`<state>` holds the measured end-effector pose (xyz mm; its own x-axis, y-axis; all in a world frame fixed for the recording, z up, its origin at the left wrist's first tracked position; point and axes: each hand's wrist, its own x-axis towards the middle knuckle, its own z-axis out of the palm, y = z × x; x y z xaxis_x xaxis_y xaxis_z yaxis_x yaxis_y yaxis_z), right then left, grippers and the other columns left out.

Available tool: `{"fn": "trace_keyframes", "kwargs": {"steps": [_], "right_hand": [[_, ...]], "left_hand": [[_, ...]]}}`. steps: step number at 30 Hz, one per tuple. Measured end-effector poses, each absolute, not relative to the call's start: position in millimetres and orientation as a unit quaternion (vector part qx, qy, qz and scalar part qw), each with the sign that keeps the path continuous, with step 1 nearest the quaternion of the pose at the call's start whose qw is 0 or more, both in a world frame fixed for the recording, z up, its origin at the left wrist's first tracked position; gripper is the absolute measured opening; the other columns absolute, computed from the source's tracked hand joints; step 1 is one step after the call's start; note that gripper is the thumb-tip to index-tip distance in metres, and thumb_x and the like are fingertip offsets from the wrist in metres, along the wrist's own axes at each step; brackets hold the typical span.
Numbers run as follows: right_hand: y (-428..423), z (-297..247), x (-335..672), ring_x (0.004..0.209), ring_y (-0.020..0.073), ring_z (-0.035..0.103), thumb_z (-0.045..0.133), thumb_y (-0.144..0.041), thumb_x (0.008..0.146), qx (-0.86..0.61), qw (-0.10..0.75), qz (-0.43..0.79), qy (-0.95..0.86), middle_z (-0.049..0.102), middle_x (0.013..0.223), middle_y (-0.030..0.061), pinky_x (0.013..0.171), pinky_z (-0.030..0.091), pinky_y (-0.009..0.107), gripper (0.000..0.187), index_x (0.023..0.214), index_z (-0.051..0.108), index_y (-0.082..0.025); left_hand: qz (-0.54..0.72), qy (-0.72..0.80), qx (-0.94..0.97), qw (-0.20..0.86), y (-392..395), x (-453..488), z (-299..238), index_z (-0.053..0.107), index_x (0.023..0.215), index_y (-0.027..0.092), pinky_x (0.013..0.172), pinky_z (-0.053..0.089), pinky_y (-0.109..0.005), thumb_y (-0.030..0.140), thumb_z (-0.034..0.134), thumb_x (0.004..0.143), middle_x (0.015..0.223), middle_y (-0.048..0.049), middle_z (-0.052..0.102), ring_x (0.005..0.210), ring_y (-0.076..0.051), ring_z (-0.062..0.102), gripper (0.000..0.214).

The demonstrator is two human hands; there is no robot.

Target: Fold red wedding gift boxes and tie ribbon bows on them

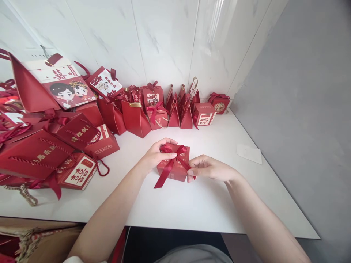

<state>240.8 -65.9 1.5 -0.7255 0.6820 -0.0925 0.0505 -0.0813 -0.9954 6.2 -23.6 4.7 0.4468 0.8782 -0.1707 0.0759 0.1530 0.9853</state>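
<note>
In front of me on the white table sits a small red gift box [175, 174], with a dark red ribbon [164, 176] tied in a bow on top. My left hand [157, 155] is wrapped round the box's left and far side, its thumb lying on the top by the bow's knot. At the box's right side, my right hand [207, 168] pinches one ribbon tail between thumb and fingers. The other tail hangs loose over the near side. Gold and white lettering on the lid is partly covered by the bow and my left thumb.
Red gift boxes and bags [55, 146] are heaped at the left. A row of red peaked boxes [137, 117] stands along the tiled wall [164, 44]. A white slip of paper [249, 153] lies at the right. Below the table's left edge is a brown carton [55, 241].
</note>
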Motion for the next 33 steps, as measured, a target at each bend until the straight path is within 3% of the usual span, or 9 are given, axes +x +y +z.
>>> {"fn": "trace_keyframes", "kwargs": {"steps": [6, 9, 11, 14, 18, 23, 28, 33], "right_hand": [[-60, -5, 245, 0.078, 0.0182, 0.065, 0.058, -0.055, 0.093, -0.295, 0.232, 0.647, -0.664, 0.073, 0.083, 0.0042, 0.083, 0.052, 0.034, 0.042, 0.079, 0.072, -0.018], [-55, -10, 244, 0.073, 0.0181, 0.064, 0.048, -0.064, 0.095, -0.369, 0.302, 0.624, -0.619, 0.069, 0.073, 0.0048, 0.084, 0.051, 0.036, 0.057, 0.068, 0.066, -0.017], [-51, -16, 243, 0.071, 0.0169, 0.062, 0.047, -0.067, 0.093, -0.427, 0.368, 0.586, -0.582, 0.066, 0.073, 0.0042, 0.080, 0.051, 0.034, 0.058, 0.068, 0.063, -0.017], [-47, -23, 239, 0.083, 0.0178, 0.060, 0.052, -0.066, 0.091, -0.483, 0.452, 0.491, -0.567, 0.066, 0.088, 0.0040, 0.081, 0.049, 0.033, 0.050, 0.080, 0.062, -0.018], [-47, -25, 227, 0.112, 0.0218, 0.057, 0.050, -0.061, 0.095, -0.466, 0.487, 0.449, -0.587, 0.065, 0.116, 0.0053, 0.096, 0.044, 0.036, 0.043, 0.103, 0.066, -0.022], [-50, -20, 211, 0.111, 0.0226, 0.060, 0.056, -0.058, 0.093, -0.431, 0.499, 0.486, -0.574, 0.061, 0.128, 0.0074, 0.096, 0.046, 0.035, 0.040, 0.093, 0.070, -0.020], [-49, -22, 204, 0.101, 0.0216, 0.063, 0.067, -0.053, 0.087, -0.433, 0.542, 0.458, -0.556, 0.066, 0.113, 0.0080, 0.089, 0.048, 0.033, 0.036, 0.077, 0.065, -0.019], [-52, -24, 202, 0.089, 0.0192, 0.062, 0.063, -0.054, 0.090, -0.439, 0.554, 0.448, -0.547, 0.067, 0.097, 0.0054, 0.082, 0.048, 0.031, 0.038, 0.077, 0.060, -0.019]], "left_hand": [[0.309, 0.390, 0.591, 0.636, -19, -2, 5, 0.062, 0.111, 0.023, 0.084, 0.054, -0.034, 0.035, 0.081, 0.071, 0.101, -0.0036, 0.069, 0.089, -0.020, 0.068, 0.045], [0.298, 0.354, 0.615, 0.638, -12, -16, 8, 0.062, 0.116, 0.023, 0.092, 0.050, -0.036, 0.041, 0.075, 0.077, 0.117, -0.0079, 0.066, 0.104, -0.023, 0.065, 0.045], [0.314, 0.343, 0.636, 0.615, -8, -26, 10, 0.064, 0.117, 0.022, 0.100, 0.046, -0.038, 0.046, 0.069, 0.081, 0.127, -0.0099, 0.062, 0.116, -0.026, 0.059, 0.043], [0.324, 0.363, 0.662, 0.570, -5, -36, 14, 0.066, 0.114, 0.023, 0.108, 0.038, -0.042, 0.047, 0.066, 0.084, 0.129, -0.0099, 0.061, 0.124, -0.029, 0.054, 0.039], [0.301, 0.394, 0.681, 0.539, -6, -40, 19, 0.070, 0.105, 0.024, 0.114, 0.032, -0.047, 0.043, 0.071, 0.081, 0.132, -0.0085, 0.060, 0.127, -0.029, 0.052, 0.030], [0.302, 0.412, 0.703, 0.494, -6, -40, 17, 0.076, 0.097, 0.023, 0.111, 0.036, -0.047, 0.041, 0.077, 0.077, 0.129, -0.0098, 0.061, 0.122, -0.028, 0.056, 0.027], [0.322, 0.424, 0.697, 0.480, -8, -36, 18, 0.071, 0.078, 0.019, 0.110, 0.037, -0.047, 0.043, 0.074, 0.079, 0.119, -0.0092, 0.065, 0.113, -0.027, 0.060, 0.024], [0.310, 0.415, 0.722, 0.458, -11, -27, 18, 0.072, 0.085, 0.021, 0.109, 0.038, -0.044, 0.045, 0.065, 0.086, 0.122, -0.0080, 0.062, 0.117, -0.026, 0.057, 0.025]]}}
